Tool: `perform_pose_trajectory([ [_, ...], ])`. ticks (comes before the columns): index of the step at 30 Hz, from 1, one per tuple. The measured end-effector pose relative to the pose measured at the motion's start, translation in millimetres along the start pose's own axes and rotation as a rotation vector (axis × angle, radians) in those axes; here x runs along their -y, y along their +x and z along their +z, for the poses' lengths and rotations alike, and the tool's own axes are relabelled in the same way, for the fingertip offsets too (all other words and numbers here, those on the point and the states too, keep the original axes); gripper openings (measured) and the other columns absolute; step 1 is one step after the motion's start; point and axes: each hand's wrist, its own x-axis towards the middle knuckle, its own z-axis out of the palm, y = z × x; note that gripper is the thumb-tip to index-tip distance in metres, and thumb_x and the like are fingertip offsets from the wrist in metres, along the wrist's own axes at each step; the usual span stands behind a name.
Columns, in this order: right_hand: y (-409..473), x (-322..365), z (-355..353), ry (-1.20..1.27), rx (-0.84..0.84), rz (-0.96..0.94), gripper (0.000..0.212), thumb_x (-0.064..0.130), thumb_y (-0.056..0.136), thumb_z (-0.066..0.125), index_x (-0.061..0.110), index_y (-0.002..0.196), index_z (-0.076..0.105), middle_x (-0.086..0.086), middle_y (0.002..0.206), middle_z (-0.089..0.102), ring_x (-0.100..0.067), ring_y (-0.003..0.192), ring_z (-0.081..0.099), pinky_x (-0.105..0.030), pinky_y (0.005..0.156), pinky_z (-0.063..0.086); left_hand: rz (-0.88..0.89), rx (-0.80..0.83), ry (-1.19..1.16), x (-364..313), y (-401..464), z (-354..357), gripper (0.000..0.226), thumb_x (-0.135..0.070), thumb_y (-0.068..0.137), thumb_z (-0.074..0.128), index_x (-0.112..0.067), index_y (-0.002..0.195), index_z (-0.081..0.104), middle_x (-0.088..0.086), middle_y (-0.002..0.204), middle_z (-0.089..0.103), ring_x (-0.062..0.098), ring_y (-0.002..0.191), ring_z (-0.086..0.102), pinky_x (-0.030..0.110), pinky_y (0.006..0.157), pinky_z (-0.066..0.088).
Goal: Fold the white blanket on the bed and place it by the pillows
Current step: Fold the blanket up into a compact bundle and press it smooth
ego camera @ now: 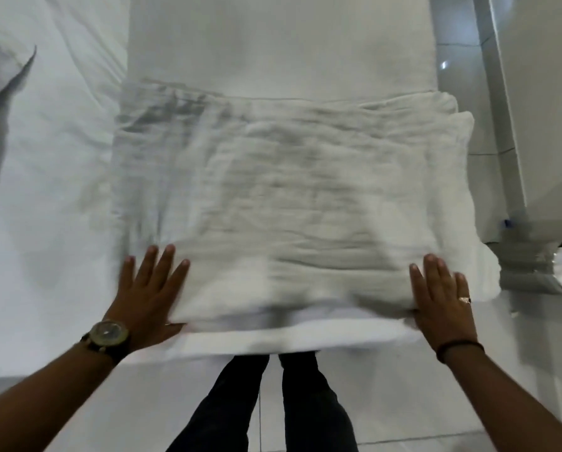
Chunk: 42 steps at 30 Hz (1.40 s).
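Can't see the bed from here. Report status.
Left hand and right hand flat, fingers straight, on blanket's near corners. Blanket folded, at bed's foot. Nothing on top.

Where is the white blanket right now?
In the head view, the folded white blanket lies on the near end of the bed, between the left hand and right hand, whose flat fingers rest on its near corners.

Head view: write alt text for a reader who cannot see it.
A person's left hand and right hand lie flat, fingers straight, on the near corners of a folded white blanket on a white bed. A watch is on the left wrist, a ring on the right hand; dark trouser legs show below.
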Motion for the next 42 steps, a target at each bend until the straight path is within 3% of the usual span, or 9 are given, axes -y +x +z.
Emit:
perform_pose_trajectory([
  [4, 33, 4, -1, -0.026, -0.030, 0.045, 0.056, -0.006, 0.086, 0.034, -0.002, 0.142, 0.039, -0.035, 0.145, 0.036, -0.051, 0.133, 0.039, -0.060, 0.109, 0.026, -0.111, -0.023, 0.033, -7, 6, -11, 0.100, 0.000, 0.058, 0.076, -0.017, 0.146, 0.031, 0.032, 0.144, 0.044, 0.059, 0.119, 0.051, 0.069, 0.088, 0.045],
  [9, 34, 23, -29, -0.047, -0.022, 0.025, 0.042, 0.003, 0.080, 0.033, -0.007, 0.103, 0.067, -0.036, 0.097, 0.063, -0.051, 0.087, 0.064, -0.057, 0.074, 0.053, -0.157, -0.184, 0.052, -26, -8, -22, 0.051, 0.004, 0.078, 0.039, -0.005, 0.125, 0.056, 0.036, 0.110, 0.062, 0.052, 0.078, 0.065, 0.051, 0.048, 0.054],
  [14, -10, 33, -96, 0.057, -0.032, 0.075, 0.029, -0.014, 0.053, 0.075, -0.001, 0.079, 0.069, -0.024, 0.075, 0.064, -0.042, 0.068, 0.065, -0.046, 0.061, 0.053, -0.260, -0.135, 0.064, -47, -68, -54, 0.062, 0.012, 0.066, 0.067, -0.004, 0.126, 0.062, 0.036, 0.116, 0.061, 0.057, 0.086, 0.064, 0.055, 0.056, 0.056],
  [18, -38, 29, -146, 0.145, -0.108, 0.066, 0.018, -0.011, 0.058, 0.069, 0.001, 0.071, 0.070, -0.021, 0.068, 0.065, -0.039, 0.060, 0.066, -0.046, 0.059, 0.057, -0.345, -0.241, 0.054, -66, -116, -105, 0.054, 0.000, 0.085, 0.057, -0.013, 0.138, 0.054, 0.028, 0.134, 0.054, 0.051, 0.106, 0.060, 0.053, 0.076, 0.056],
  [23, -111, 36, -203, 0.154, 0.035, 0.108, 0.033, 0.012, 0.094, 0.044, 0.020, 0.119, 0.063, -0.003, 0.119, 0.065, -0.022, 0.110, 0.061, -0.031, 0.096, 0.046, -0.426, -0.124, 0.061, -87, -190, -132, 0.060, -0.015, 0.099, 0.036, -0.033, 0.154, 0.025, 0.007, 0.159, 0.031, 0.026, 0.138, 0.043, 0.033, 0.110, 0.037],
  [29, -203, 17, -228, 0.253, 0.262, 0.114, 0.036, 0.026, 0.087, 0.049, 0.029, 0.120, 0.061, 0.000, 0.125, 0.064, -0.021, 0.114, 0.059, -0.024, 0.089, 0.045, -0.403, 0.000, -0.025, -108, -279, -130, 0.060, -0.013, 0.085, 0.044, -0.050, 0.131, 0.054, -0.013, 0.131, 0.063, 0.011, 0.118, 0.059, 0.019, 0.090, 0.044],
  [35, -249, -11, -269, 0.267, 0.505, 0.053, 0.006, 0.026, 0.082, 0.053, 0.032, 0.081, 0.056, 0.001, 0.107, 0.067, -0.017, 0.098, 0.062, -0.018, 0.067, 0.040, -0.273, 0.363, -0.204, -97, -328, -162, 0.052, -0.023, 0.064, 0.052, -0.021, 0.113, 0.069, -0.001, 0.117, 0.070, 0.011, 0.105, 0.062, 0.023, 0.091, 0.050],
  [39, -242, -11, -290, 0.226, 0.535, 0.045, 0.014, 0.024, 0.083, 0.051, 0.025, 0.093, 0.061, -0.001, 0.113, 0.067, -0.019, 0.104, 0.062, -0.021, 0.075, 0.045, -0.265, 0.344, -0.225, -95, -325, -177, 0.041, -0.008, 0.073, 0.054, -0.014, 0.110, 0.070, -0.006, 0.103, 0.067, 0.008, 0.097, 0.060, 0.013, 0.078, 0.045],
  [42, -216, -2, -306, 0.242, 0.456, 0.048, 0.005, 0.027, 0.085, 0.054, 0.031, 0.085, 0.058, -0.002, 0.117, 0.066, -0.020, 0.104, 0.062, -0.022, 0.077, 0.045, -0.320, 0.221, -0.159, -79, -303, -193, 0.044, -0.009, 0.080, 0.054, -0.017, 0.121, 0.066, -0.001, 0.123, 0.064, 0.016, 0.117, 0.058, 0.019, 0.091, 0.043],
])
